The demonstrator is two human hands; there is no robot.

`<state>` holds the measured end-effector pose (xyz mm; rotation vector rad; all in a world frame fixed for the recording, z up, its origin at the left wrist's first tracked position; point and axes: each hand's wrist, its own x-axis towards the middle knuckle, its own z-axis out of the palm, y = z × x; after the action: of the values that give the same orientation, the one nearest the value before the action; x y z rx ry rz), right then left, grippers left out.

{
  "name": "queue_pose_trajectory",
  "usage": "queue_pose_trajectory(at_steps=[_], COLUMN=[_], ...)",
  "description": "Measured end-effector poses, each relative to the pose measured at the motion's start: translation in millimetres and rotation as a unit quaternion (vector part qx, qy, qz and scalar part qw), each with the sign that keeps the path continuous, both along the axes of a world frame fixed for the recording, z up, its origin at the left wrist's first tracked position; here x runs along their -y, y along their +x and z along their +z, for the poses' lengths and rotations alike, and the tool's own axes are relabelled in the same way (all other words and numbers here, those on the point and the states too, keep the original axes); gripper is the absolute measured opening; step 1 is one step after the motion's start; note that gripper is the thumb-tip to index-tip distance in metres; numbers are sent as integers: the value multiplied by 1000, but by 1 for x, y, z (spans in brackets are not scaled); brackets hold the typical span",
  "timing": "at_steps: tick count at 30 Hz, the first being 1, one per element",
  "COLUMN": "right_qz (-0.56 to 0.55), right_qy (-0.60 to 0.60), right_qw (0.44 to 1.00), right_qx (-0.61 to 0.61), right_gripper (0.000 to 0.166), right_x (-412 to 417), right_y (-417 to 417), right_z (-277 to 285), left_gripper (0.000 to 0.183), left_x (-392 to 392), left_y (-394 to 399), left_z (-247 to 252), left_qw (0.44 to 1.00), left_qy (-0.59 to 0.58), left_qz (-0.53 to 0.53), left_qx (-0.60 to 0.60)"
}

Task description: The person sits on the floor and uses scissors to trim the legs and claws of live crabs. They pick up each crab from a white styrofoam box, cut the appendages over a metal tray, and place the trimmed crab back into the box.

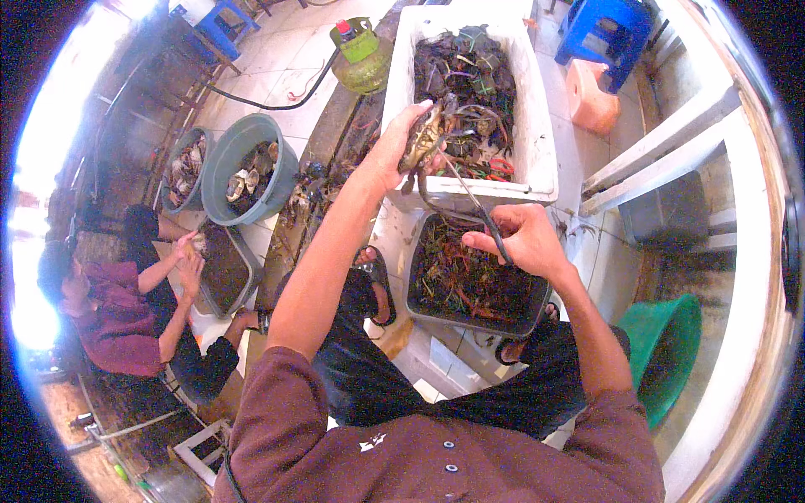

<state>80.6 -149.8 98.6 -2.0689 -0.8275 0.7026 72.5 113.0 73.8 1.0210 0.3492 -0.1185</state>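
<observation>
My left hand grips a crab with a mottled, pale brown shell, over the near side of a white styrofoam box. Many dark crabs, some bound with coloured strings, fill that box. In my right hand is a slim metal tool with a dark handle, apparently scissors. Its tip points up to the crab's legs, near my left fingers; whether it touches them I cannot tell. Below my right hand, a grey basin holds a heap of cut strings and dark scraps.
At left, a co-worker handles something small over a dark tray. Beside them stand a grey-green tub with crabs and a smaller tub. A green gas cylinder, blue stool and green basket surround me.
</observation>
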Motion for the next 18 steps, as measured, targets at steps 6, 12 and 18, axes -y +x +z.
queue_pose_trajectory(at_steps=[6,12,18], right_qz=[16,-4,2], right_qy=[23,45,25], right_qw=[996,998,990], right_qx=[83,41,139], right_gripper=[55,55,50], right_x=[1,2,3], right_y=[-2,-1,1], right_z=[5,0,-3], left_gripper=[37,35,33], left_x=[1,16,13], left_y=[-1,-4,-2], left_z=[3,14,9], left_qw=[994,995,994], left_qy=[94,88,99], left_qz=[53,33,49], left_qx=[-23,-15,-22])
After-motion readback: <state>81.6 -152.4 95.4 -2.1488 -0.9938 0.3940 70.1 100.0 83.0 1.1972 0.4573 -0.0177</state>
